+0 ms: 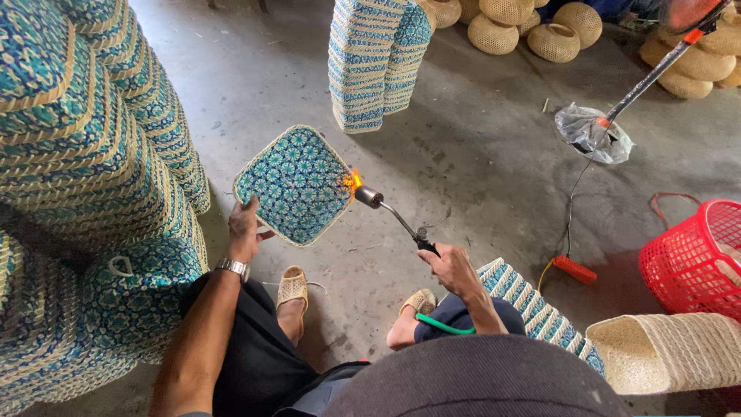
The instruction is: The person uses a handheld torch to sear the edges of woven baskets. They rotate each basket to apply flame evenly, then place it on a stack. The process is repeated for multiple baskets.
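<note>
My left hand grips the lower left edge of a square blue and cream woven basket, tilted so its patterned base faces me. My right hand holds a gas torch by its handle. The metal nozzle points at the basket's right edge, where a small orange flame licks the weave. A green hose runs from the torch down past my right knee. I sit low, with both feet in woven sandals on the concrete floor.
Tall stacks of matching blue woven baskets stand at the left and at the top centre. Another stack lies by my right knee. Round natural wicker baskets sit far back. A red plastic basket, a cream woven basket and a fan stand are at the right.
</note>
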